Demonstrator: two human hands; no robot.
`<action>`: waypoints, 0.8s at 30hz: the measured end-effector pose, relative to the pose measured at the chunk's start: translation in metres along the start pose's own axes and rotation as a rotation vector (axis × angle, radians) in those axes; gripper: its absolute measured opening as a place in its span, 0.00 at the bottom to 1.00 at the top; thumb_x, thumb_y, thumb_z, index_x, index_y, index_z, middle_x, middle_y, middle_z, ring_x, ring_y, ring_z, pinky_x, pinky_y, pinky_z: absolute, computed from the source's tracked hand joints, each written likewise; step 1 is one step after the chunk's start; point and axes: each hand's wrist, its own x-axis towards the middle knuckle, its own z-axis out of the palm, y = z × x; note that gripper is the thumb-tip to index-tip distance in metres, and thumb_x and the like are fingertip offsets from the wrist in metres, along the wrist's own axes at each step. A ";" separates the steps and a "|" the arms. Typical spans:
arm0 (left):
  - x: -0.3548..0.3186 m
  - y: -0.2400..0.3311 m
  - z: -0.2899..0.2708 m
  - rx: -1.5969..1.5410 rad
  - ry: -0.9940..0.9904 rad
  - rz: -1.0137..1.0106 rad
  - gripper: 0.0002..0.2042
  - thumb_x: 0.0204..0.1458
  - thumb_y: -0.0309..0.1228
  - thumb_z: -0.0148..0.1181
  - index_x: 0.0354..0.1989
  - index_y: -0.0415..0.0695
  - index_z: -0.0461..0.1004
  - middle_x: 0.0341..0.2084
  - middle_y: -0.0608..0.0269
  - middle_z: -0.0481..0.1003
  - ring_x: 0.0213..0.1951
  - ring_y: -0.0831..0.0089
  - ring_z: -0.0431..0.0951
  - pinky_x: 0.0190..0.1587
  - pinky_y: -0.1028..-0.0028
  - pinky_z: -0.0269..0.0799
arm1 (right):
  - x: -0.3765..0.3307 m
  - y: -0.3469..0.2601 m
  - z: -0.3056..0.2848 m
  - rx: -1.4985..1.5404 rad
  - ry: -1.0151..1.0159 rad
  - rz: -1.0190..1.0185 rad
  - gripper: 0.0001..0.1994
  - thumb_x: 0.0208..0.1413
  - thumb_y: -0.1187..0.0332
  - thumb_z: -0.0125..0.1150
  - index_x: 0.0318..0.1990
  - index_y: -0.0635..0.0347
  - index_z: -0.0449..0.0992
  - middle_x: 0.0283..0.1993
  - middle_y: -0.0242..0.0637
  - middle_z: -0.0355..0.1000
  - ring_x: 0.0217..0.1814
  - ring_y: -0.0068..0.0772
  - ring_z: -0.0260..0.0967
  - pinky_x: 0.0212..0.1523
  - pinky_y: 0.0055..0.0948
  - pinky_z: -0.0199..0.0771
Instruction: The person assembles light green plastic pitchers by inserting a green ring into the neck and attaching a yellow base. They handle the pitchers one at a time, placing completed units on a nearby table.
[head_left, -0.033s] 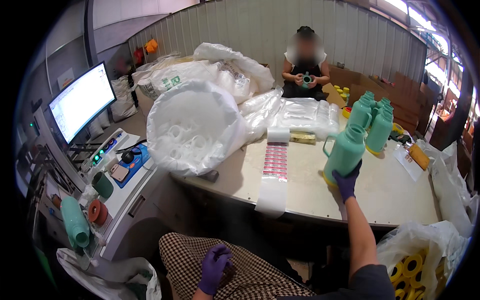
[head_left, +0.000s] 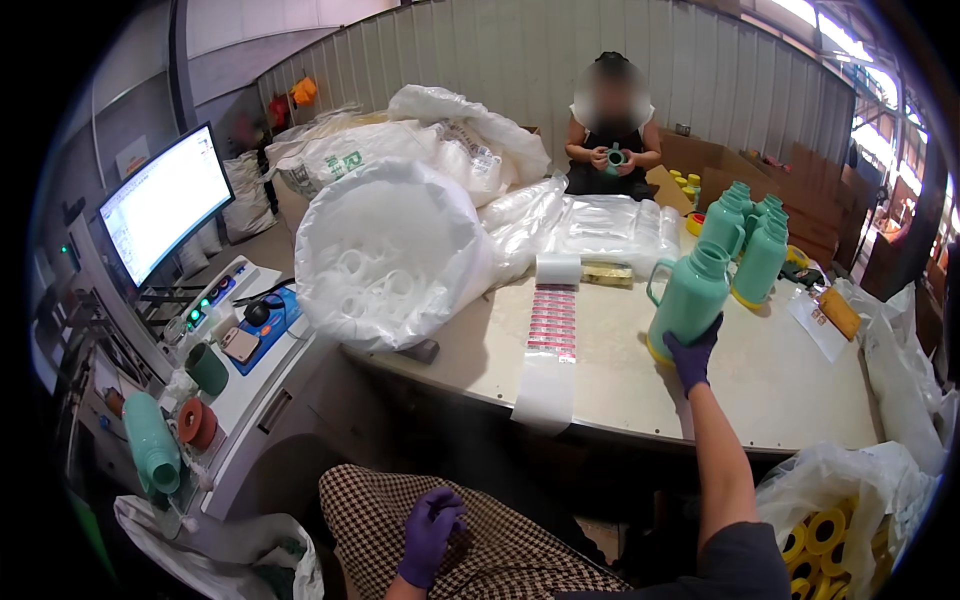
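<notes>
Head view: mint-green, bottle-shaped handled flask [head_left: 692,300], yellow base, on right half of off-white flat surface [head_left: 620,400].
Right hand [head_left: 694,358]: purple-gloved, closed round flask's lower part.
Left hand [head_left: 430,532]: purple-gloved, half open, fingers bent, nothing seen in it, above brown-and-cream checked cloth [head_left: 500,550].
Other flasks [head_left: 760,262]: mint-green, clustered just beyond held one.
White-and-pink label sheet [head_left: 552,325]: left of held flask.

Label strip [head_left: 552,322] on table [head_left: 612,375] | flask [head_left: 692,305] right of strip | other flasks [head_left: 760,263] behind-right | sack [head_left: 385,205] left of strip
</notes>
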 end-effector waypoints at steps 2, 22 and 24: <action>0.003 -0.004 0.000 -0.027 -0.016 0.015 0.17 0.60 0.22 0.52 0.57 0.34 0.67 0.47 0.52 0.74 0.47 0.65 0.79 0.45 0.69 0.81 | 0.019 -0.005 0.018 -0.160 0.007 0.083 0.67 0.36 0.54 0.82 0.77 0.61 0.37 0.77 0.53 0.44 0.79 0.54 0.45 0.76 0.47 0.51; -0.151 -0.012 -0.206 0.090 0.892 0.264 0.11 0.64 0.31 0.55 0.52 0.43 0.70 0.35 0.63 0.74 0.33 0.75 0.76 0.32 0.74 0.77 | -0.199 -0.444 -0.049 1.451 -1.305 0.118 0.14 0.46 0.58 0.76 0.25 0.59 0.82 0.52 0.53 0.72 0.51 0.48 0.71 0.50 0.42 0.70; -0.218 -0.064 -0.255 0.034 1.074 0.145 0.13 0.62 0.29 0.57 0.53 0.40 0.70 0.36 0.62 0.75 0.33 0.74 0.77 0.34 0.73 0.78 | -0.217 -0.459 -0.063 1.481 -1.564 0.496 0.11 0.45 0.62 0.76 0.23 0.58 0.82 0.55 0.51 0.72 0.53 0.49 0.69 0.53 0.43 0.69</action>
